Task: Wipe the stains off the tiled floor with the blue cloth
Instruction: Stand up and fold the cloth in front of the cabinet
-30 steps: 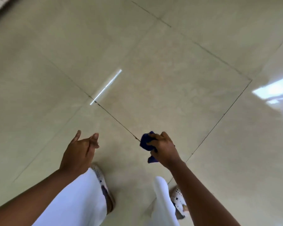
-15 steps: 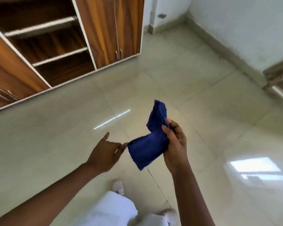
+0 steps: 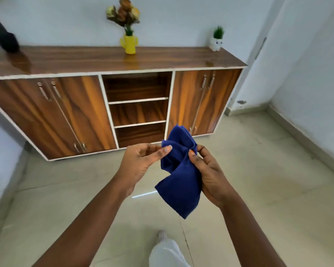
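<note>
The blue cloth [image 3: 178, 182] hangs crumpled in the air in front of me, well above the beige tiled floor [image 3: 258, 189]. My right hand [image 3: 208, 174] grips its right side, thumb pressed into the folds. My left hand [image 3: 141, 162] pinches the cloth's upper left edge between thumb and fingers. A faint darker patch shows on the tiles to the right. No other stain is clear from this height.
A long wooden sideboard [image 3: 112, 105] with open middle shelves stands against the far wall, with a yellow vase of flowers [image 3: 129, 42] and a small white plant pot [image 3: 216, 42] on top. White walls close the right side. My white trouser leg [image 3: 166, 253] is below.
The view has lifted from the floor to the sideboard. The cloth came up from low near my feet, and my left hand, empty before, now pinches its edge.
</note>
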